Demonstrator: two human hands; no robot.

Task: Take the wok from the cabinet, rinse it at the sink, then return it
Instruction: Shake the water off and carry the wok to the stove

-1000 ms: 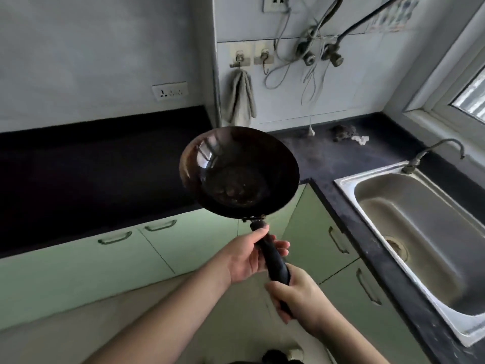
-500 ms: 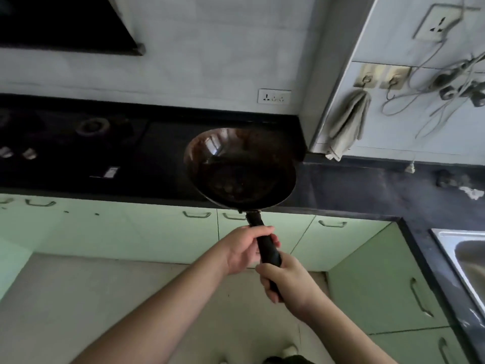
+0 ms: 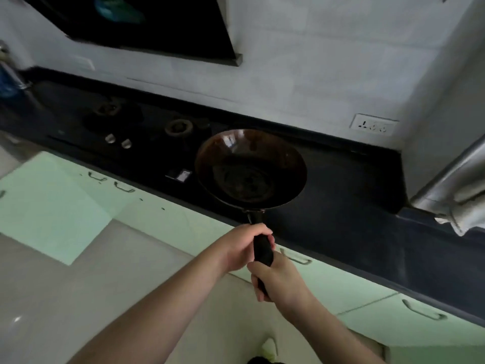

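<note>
A dark brown wok (image 3: 250, 169) with a black handle hangs in the air in front of me, its bowl over the front edge of the black counter (image 3: 341, 195). Both hands hold the handle. My left hand (image 3: 242, 246) grips the upper part, close to the bowl. My right hand (image 3: 279, 281) grips the lower end, just below the left. The bowl faces up towards me and looks empty. An open pale green cabinet door (image 3: 49, 203) juts out at the lower left. The sink is out of view.
A gas hob with burners (image 3: 178, 127) and knobs (image 3: 118, 141) sits on the counter left of the wok. A dark range hood (image 3: 147, 27) hangs above. Green cabinet fronts with handles (image 3: 422, 310) run under the counter. A grey towel (image 3: 464, 203) hangs at the right, below a wall socket (image 3: 374, 125).
My view has swung left, away from the sink, which has left the frame; the hob and an open cabinet door came into view. The wok stays in both hands.
</note>
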